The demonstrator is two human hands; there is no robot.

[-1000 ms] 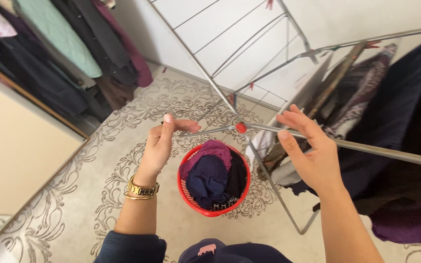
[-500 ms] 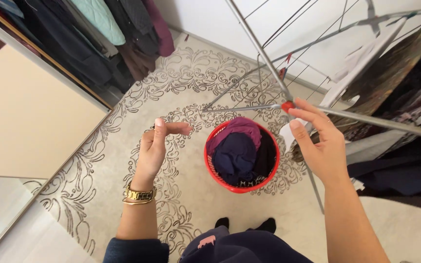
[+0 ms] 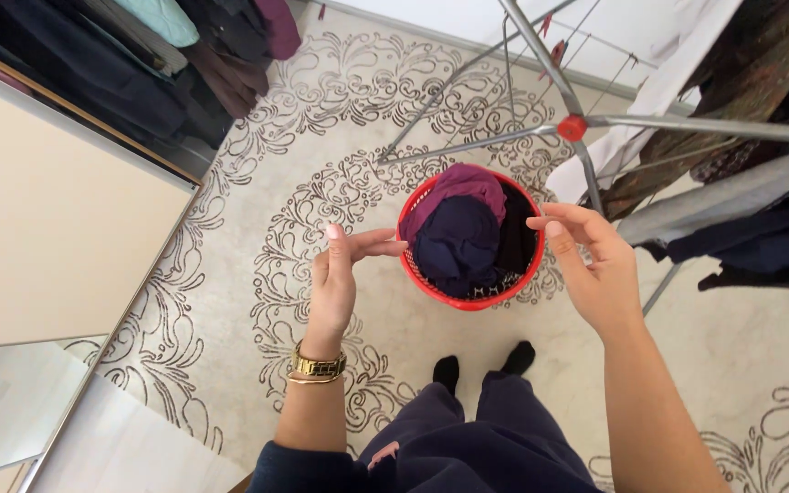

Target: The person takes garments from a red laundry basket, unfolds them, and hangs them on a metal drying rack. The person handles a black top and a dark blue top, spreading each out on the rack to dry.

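A round red laundry basket [image 3: 468, 301] stands on the carpet in front of my feet, filled with dark blue clothes [image 3: 457, 239] and a purple garment [image 3: 460, 185]. My left hand [image 3: 344, 274] hovers open at the basket's left rim, fingers apart, a gold watch on the wrist. On the other side, my right hand [image 3: 591, 265] is spread above the right rim with nothing in it. Neither hand touches the basket or the clothes.
A metal drying rack [image 3: 687, 126] with a red joint [image 3: 573, 127] spans the upper right, hung with dark and white garments. A wardrobe with hanging clothes [image 3: 130, 55] and a beige sliding door [image 3: 38, 228] stands on the left. The patterned carpet [image 3: 230, 228] covers the floor.
Both hands have dropped from the rack's rail toward the basket. My right hand let go of the red joint, and my view has tilted down toward the floor.
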